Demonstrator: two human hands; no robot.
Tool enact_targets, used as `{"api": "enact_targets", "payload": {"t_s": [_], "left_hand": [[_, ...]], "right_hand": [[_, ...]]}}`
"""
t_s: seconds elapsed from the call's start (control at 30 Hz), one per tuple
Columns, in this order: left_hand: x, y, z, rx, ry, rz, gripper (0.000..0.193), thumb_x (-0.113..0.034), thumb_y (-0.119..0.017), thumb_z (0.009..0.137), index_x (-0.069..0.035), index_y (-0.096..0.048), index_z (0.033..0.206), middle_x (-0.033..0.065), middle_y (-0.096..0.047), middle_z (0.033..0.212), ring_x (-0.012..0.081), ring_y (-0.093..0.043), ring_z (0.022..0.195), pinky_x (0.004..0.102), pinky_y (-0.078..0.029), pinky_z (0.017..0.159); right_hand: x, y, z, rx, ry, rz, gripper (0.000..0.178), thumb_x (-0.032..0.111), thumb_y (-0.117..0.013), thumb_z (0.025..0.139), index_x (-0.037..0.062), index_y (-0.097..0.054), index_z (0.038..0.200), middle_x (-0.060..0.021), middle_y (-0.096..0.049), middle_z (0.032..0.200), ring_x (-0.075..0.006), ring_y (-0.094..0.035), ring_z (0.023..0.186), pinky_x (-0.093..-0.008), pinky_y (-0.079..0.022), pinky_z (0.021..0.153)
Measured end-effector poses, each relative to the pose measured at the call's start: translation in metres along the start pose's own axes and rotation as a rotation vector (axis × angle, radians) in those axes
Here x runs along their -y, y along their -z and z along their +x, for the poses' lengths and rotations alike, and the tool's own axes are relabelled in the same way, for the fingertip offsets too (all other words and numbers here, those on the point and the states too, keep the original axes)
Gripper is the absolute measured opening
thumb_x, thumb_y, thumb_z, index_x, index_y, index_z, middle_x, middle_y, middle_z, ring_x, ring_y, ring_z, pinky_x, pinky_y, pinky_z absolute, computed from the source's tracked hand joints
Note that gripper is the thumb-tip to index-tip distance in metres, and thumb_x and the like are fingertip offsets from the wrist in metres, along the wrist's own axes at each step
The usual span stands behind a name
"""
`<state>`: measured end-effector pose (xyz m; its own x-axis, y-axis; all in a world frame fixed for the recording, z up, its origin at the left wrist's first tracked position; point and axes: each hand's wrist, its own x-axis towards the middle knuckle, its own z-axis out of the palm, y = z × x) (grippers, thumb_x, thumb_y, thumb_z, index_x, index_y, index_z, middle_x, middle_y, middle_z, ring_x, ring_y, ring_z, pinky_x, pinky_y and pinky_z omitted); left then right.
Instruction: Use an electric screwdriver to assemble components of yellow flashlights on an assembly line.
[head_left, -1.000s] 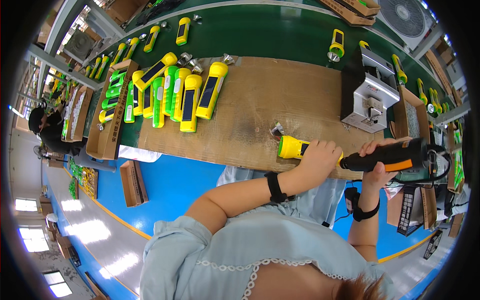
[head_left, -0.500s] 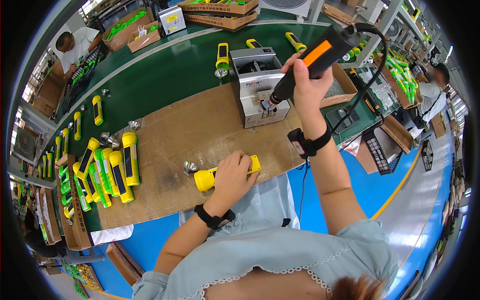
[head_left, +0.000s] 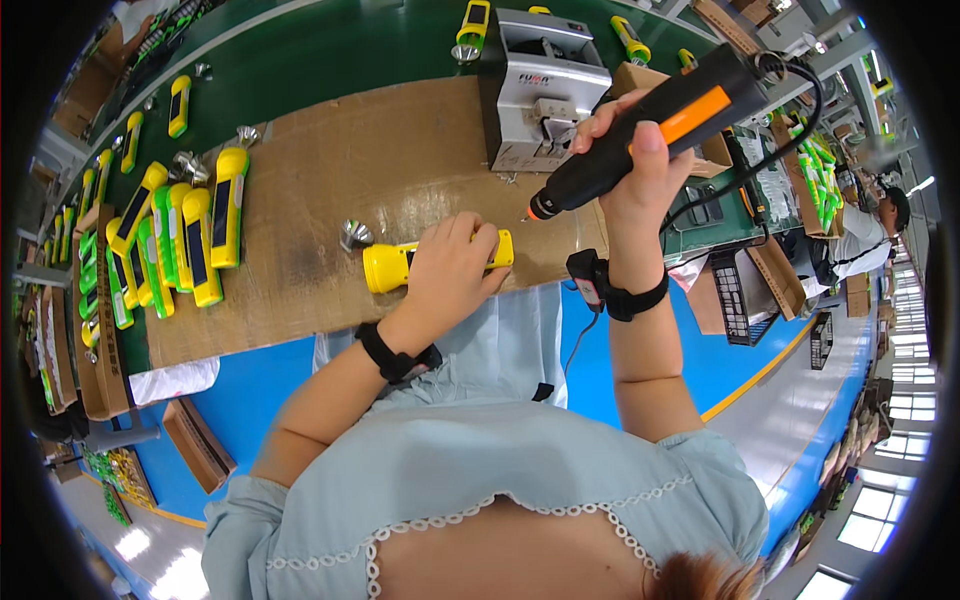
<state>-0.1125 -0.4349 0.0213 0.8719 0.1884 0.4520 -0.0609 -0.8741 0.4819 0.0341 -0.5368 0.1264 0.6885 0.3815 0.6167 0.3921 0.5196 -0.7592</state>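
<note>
My left hand point(head_left: 452, 262) is closed over a yellow flashlight point(head_left: 385, 268) that lies on its side on the cardboard sheet, its wide head to the left. A silver reflector cup point(head_left: 355, 236) sits beside that head. Up on the right, my right hand point(head_left: 640, 175) grips a black electric screwdriver point(head_left: 612, 165) with an orange stripe and a cable at its top end. Its tip slants down to the left, above the cardboard and a little right of the flashlight's tail, not touching it. A grey screw feeder point(head_left: 515, 105) stands behind the tip.
Several yellow and green flashlights point(head_left: 197, 245) lie in a cluster at left, near loose reflector cups point(head_left: 190, 167). More flashlights stand along the green table point(head_left: 300, 60). On the right are a small carton point(head_left: 715, 150) and a black crate point(head_left: 738, 295). A co-worker point(head_left: 865, 235) is at far right.
The screwdriver has come away from the screw feeder's front, its tip moving toward the flashlight's tail. My left hand keeps its hold on the flashlight. The whole view has shifted.
</note>
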Motion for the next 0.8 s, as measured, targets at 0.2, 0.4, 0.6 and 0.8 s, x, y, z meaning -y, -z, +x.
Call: {"api": "enact_targets", "payload": {"t_s": [0.2, 0.4, 0.6, 0.8], "left_hand": [[0.003, -0.001, -0.004, -0.012, 0.005, 0.008, 0.031, -0.022, -0.075, 0.064, -0.009, -0.050, 0.077, 0.0071, -0.051, 0.088, 0.0278, -0.052, 0.081, 0.0380, -0.040, 0.070], [0.004, -0.004, -0.006, -0.046, -0.010, -0.023, 0.031, -0.023, -0.075, 0.064, -0.010, -0.049, 0.075, 0.0056, -0.052, 0.086, 0.0258, -0.053, 0.082, 0.0372, -0.040, 0.070], [0.007, -0.002, -0.002, -0.019, 0.025, -0.030, 0.032, -0.024, -0.076, 0.064, -0.011, -0.049, 0.076, 0.0048, -0.051, 0.083, 0.0248, -0.053, 0.082, 0.0376, -0.040, 0.070], [0.009, -0.003, 0.003, -0.017, 0.028, -0.038, 0.035, -0.026, -0.077, 0.062, -0.012, -0.048, 0.076, 0.0045, -0.051, 0.079, 0.0250, -0.053, 0.080, 0.0357, -0.037, 0.070]], "right_hand": [[-0.002, -0.011, -0.018, 0.030, 0.034, 0.197, 0.034, 0.021, -0.069, 0.079, -0.0030, -0.050, 0.094, -0.0128, -0.057, 0.072, -0.0202, -0.058, 0.060, -0.0307, -0.050, 0.056], [-0.011, -0.016, -0.022, 0.037, -0.022, 0.165, 0.030, 0.018, -0.067, 0.079, -0.0031, -0.050, 0.093, -0.0116, -0.057, 0.071, -0.0188, -0.058, 0.059, -0.0301, -0.050, 0.056], [-0.031, -0.016, -0.026, 0.138, -0.078, 0.025, 0.040, 0.028, -0.065, 0.080, -0.0029, -0.047, 0.096, -0.0141, -0.053, 0.072, -0.0234, -0.055, 0.062, -0.0349, -0.049, 0.058], [-0.038, -0.020, -0.023, 0.133, -0.128, -0.001, 0.039, 0.027, -0.065, 0.081, -0.0033, -0.047, 0.097, -0.0128, -0.054, 0.071, -0.0224, -0.056, 0.062, -0.0331, -0.048, 0.059]]}}
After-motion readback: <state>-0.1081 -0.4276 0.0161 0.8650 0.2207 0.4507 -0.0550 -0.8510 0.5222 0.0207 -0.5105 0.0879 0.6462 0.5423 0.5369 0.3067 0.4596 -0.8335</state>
